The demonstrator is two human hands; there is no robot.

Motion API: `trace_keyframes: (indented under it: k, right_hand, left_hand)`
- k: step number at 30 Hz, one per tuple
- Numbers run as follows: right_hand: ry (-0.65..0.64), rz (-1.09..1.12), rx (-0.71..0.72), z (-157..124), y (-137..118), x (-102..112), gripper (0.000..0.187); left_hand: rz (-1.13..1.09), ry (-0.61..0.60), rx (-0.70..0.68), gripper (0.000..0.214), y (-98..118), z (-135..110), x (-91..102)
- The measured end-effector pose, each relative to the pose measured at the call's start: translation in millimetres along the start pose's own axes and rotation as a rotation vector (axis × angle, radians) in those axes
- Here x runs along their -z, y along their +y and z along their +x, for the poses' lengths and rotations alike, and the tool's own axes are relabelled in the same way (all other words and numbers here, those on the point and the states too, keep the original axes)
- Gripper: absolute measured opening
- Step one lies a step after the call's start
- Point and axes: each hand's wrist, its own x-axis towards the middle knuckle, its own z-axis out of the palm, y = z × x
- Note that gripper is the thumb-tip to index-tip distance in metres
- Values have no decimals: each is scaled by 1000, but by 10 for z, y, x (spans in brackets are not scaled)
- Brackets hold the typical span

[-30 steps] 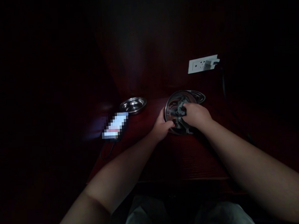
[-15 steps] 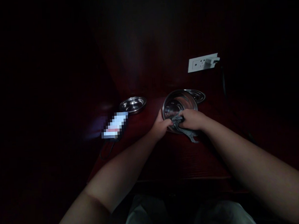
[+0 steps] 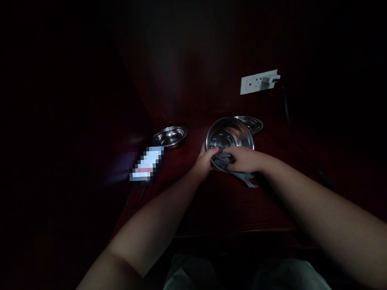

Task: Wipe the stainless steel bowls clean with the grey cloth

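Note:
A shiny steel bowl (image 3: 241,132) is tilted so its open mouth faces me, above the dark red table. My left hand (image 3: 205,163) grips its lower left rim, thumb over the edge and the other fingers mostly hidden behind the wall. In my right hand (image 3: 243,159) is a bunched grey cloth (image 3: 222,159), pressed to the bowl's lower rim. One end of the cloth dangles below that hand. The right fingertips are partly buried in its folds.
A shallow steel dish (image 3: 170,136) stands at the left, with a lit phone (image 3: 147,165) and its cord before it. Behind the bowl lies a round steel lid or plate (image 3: 254,124). A wall socket (image 3: 258,82) holds a plug, its black cable (image 3: 286,104) trailing down right. The table's front edge (image 3: 216,234) runs near my knees.
My right hand and the cloth have moved slightly down and left, from inside the bowl to its lower rim. The bowl's mouth has turned up a little. The whole view has shifted slightly.

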Motion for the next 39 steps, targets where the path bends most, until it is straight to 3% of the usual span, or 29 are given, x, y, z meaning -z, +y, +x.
trace_keyframes:
  k: [4, 7, 13, 19, 23, 28, 32, 39]
  right_hand:
    - [-18, 96, 84, 6, -31, -38, 31]
    - [16, 166, 139, 24, -50, -74, 28]
    - [185, 197, 244, 50, -135, -128, 20]
    - [393, 0, 258, 111, -128, -118, 27]
    - [507, -139, 177, 126, -82, -59, 31]
    - [599, -316, -13, 135, -41, -12, 34]
    - [599, -394, -123, 145, 5, -3, 34]
    - [587, -423, -182, 153, 61, -1, 27]
  left_hand:
    - [-4, 24, -36, 50, -20, 38, -3]
    - [10, 12, 10, 52, -22, 39, -11]
    - [41, 17, 39, 58, -6, 6, -27]
    - [8, -73, 111, 62, 13, -14, -86]
    - [-26, -118, 110, 56, 8, -34, -118]
    - [-13, -67, 110, 54, -27, -25, -88]
    - [19, 24, -27, 49, -82, 38, -18]
    - [93, 63, -191, 40, -25, 48, -43]
